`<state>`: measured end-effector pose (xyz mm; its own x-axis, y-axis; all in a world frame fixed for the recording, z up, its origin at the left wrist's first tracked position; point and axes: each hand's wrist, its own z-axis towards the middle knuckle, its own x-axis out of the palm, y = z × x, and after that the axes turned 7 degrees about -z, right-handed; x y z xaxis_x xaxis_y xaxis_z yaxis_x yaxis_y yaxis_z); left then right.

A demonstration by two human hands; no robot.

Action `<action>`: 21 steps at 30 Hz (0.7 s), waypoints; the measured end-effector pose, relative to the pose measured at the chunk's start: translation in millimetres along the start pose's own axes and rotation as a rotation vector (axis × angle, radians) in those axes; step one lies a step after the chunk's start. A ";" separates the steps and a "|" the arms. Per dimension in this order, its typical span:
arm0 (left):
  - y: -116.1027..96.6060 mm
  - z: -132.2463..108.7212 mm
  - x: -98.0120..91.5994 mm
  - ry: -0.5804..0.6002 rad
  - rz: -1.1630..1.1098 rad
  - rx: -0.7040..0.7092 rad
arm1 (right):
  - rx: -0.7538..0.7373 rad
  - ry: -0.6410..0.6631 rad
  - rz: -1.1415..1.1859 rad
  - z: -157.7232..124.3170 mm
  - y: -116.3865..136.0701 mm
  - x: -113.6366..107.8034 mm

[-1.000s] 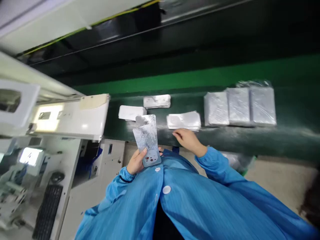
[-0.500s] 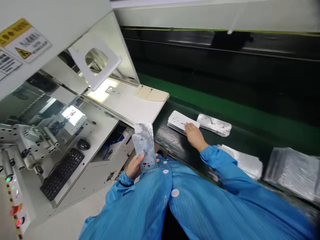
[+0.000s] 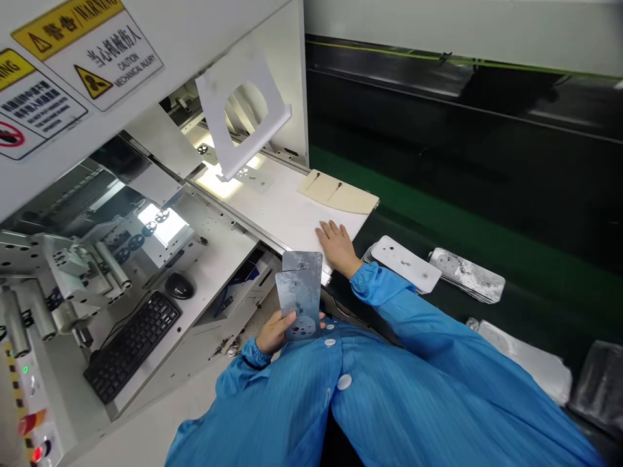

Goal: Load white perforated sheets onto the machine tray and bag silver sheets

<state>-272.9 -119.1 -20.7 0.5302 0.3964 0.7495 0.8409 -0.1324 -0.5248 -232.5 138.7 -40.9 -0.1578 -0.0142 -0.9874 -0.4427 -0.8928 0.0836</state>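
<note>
My left hand (image 3: 275,331) pinches grey plates (image 3: 299,292). My right hand (image 3: 335,245) lies spread near the white tabletop (image 3: 272,207) edge, with white stacks (image 3: 406,263) just beside it.

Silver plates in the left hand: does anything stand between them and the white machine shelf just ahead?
Only the person's own right hand, lying flat on the near end of the white shelf, just beyond the silver plates that the left hand holds. Nothing else shows between.
</note>
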 end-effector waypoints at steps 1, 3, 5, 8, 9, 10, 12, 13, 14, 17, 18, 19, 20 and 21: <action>-2.2 0.2 -2.3 0.000 -0.006 -0.001 | 0.003 0.023 0.003 1.5 3.2 2.4; -6.2 1.0 -6.0 0.000 -0.016 -0.004 | -0.002 0.065 0.013 2.6 7.3 5.0; -9.8 2.3 -8.8 0.002 -0.023 -0.008 | -0.021 0.102 0.028 6.1 8.7 5.7; -14.3 4.7 -11.9 0.003 -0.026 -0.011 | -0.058 0.139 0.053 18.6 6.3 5.7; -15.6 5.6 -12.7 0.002 -0.025 -0.011 | -0.067 0.145 0.061 23.5 4.5 5.7; -16.9 6.4 -13.5 0.002 -0.024 -0.011 | -0.073 0.148 0.068 28.2 2.6 5.6; -19.2 7.8 -14.5 0.000 -0.019 -0.010 | -0.079 0.149 0.084 35.7 -1.3 5.4; -20.3 8.4 -14.8 0.000 -0.016 -0.010 | -0.079 0.147 0.091 38.4 -3.0 5.4; -21.2 8.9 -14.9 -0.001 -0.013 -0.009 | -0.078 0.144 0.099 40.2 -4.4 5.3; -23.1 10.3 -15.0 0.001 -0.004 -0.008 | -0.069 0.133 0.122 42.4 -6.6 5.6; -23.3 10.8 -15.1 0.004 -0.001 -0.010 | -0.066 0.128 0.130 42.4 -6.8 6.0; -23.3 11.3 -15.4 0.006 0.002 -0.012 | -0.064 0.124 0.139 42.3 -6.8 6.5; -23.2 11.8 -16.0 0.010 0.004 -0.014 | -0.061 0.120 0.149 42.2 -6.6 7.1; -22.9 12.2 -16.9 0.014 0.006 -0.017 | -0.057 0.115 0.159 42.1 -6.3 8.0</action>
<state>-302.5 -111.6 -26.3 0.5363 0.3824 0.7524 0.8395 -0.1496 -0.5223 -268.1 163.1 -43.6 -0.1181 -0.2053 -0.9715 -0.3687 -0.8994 0.2349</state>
